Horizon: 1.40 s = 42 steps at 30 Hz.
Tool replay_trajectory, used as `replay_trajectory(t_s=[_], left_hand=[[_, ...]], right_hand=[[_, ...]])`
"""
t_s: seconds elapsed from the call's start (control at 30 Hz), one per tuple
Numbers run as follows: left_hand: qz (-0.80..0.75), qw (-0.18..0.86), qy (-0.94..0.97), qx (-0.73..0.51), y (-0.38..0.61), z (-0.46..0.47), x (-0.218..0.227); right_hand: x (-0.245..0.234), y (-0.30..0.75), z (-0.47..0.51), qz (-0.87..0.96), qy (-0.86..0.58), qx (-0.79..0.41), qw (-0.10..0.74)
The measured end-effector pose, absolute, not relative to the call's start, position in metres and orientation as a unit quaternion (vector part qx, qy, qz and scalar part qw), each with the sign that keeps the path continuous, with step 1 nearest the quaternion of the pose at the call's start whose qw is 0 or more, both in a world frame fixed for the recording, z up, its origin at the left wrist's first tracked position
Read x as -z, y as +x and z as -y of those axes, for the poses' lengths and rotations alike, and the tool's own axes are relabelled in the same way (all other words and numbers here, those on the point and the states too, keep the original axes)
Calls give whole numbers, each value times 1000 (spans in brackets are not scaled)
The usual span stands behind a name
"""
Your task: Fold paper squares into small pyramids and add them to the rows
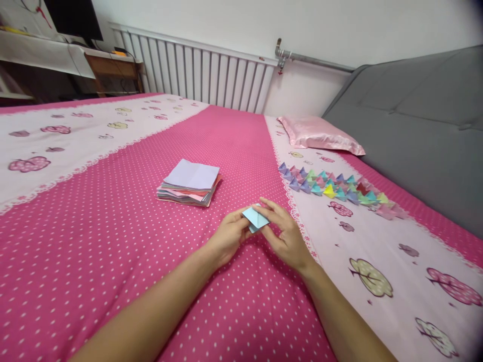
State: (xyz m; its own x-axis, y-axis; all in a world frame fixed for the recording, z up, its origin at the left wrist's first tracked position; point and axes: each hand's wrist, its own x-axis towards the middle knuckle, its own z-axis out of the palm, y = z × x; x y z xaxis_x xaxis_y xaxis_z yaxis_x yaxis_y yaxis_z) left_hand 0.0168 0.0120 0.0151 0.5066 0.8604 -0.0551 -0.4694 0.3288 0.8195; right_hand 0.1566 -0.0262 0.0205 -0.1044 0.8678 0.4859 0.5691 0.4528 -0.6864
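Observation:
A small folded piece of light blue paper (255, 218) is pinched between both hands just above the pink dotted bedsheet (113, 241). My left hand (228, 236) grips its left side with closed fingers. On its right side, my right hand (287, 234) holds it with thumb and fingertips. A stack of coloured square paper sheets (189, 183), lavender on top, lies on the sheet a little beyond my left hand. To the right, rows of several finished folded paper pieces (332, 188) in mixed colours lie on the pale printed strip.
A pink satin pillow (319, 134) lies at the head of the bed beside a grey padded headboard (415, 130). A white radiator (204, 73) stands along the far wall. A wooden table (113, 68) and dark screen are at the far left.

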Motion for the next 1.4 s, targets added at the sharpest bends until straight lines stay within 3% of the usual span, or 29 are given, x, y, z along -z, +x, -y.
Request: replay_trajectory(t_s=[0.23,0.5,0.63,0.77,1.1,1.4], left_hand=[[-210,821,333,-415,10,-14,-22],[-185,785,425,-411,13,-13,-12],[-170,771,462,-404,14,-14,-9],[-211,748,495,-388,14,-11,-11],[-303,679,586,-322,11,-10,-9],[-300,760,515,-260,11,-8,-12]], right_hand=[[-20,156,26,712,-489,-205,459],[-19,150,24,686,-478,-164,523],[-18,150,25,621,-489,-236,565],[-16,152,23,566,-515,-305,567],[-17,152,24,526,-538,-322,574],[-18,153,22,491,-554,-324,589]])
